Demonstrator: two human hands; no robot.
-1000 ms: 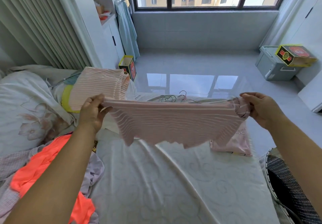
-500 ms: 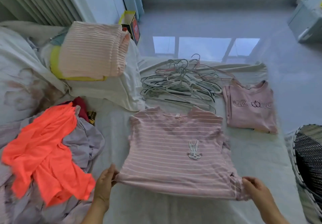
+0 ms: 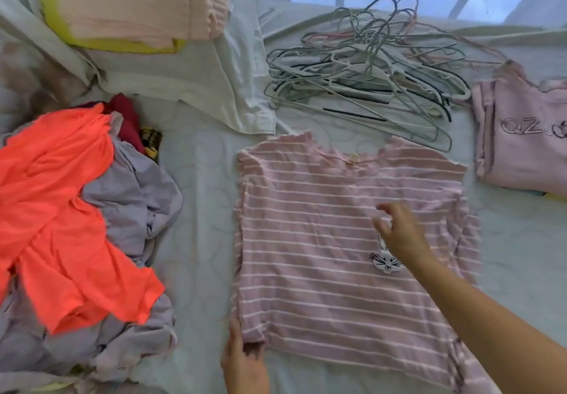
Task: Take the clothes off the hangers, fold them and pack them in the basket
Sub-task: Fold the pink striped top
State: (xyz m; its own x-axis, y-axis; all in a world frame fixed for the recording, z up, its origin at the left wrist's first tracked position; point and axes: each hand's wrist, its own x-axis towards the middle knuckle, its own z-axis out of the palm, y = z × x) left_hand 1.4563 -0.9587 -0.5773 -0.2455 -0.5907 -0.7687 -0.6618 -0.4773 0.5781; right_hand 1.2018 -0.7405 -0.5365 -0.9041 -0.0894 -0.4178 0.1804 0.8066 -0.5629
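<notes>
The pink striped shirt (image 3: 346, 249) lies flat and face up on the bed (image 3: 199, 209), its neckline toward the far side and its hem toward the person, so its long axis runs near to far and its two side edges lie left and right. The left hand (image 3: 244, 363) sits at the near left corner of the shirt, its fingers curled round the hem there in a closed grip that holds that corner down. The right hand (image 3: 402, 234) is over the middle of the shirt, right of centre and just beyond the rabbit patch (image 3: 385, 263); its fingers are loosely spread and hold nothing, and the blur makes it unclear whether they touch the cloth or hover above it. The fold that seems due next turns on this layout: the right sleeve and right side edge lie further right of the right hand, so that hand looks the nearer one to bring that side over the midline, while the left hand already has the opposite edge. The pile of hangers (image 3: 368, 83) lies beyond the neckline on the far side, apart from the shirt. A folded pink top (image 3: 521, 154) rests to the far right, and the orange garment (image 3: 61, 209) with the unfolded heap lies well to the left. No basket shows in this view.
</notes>
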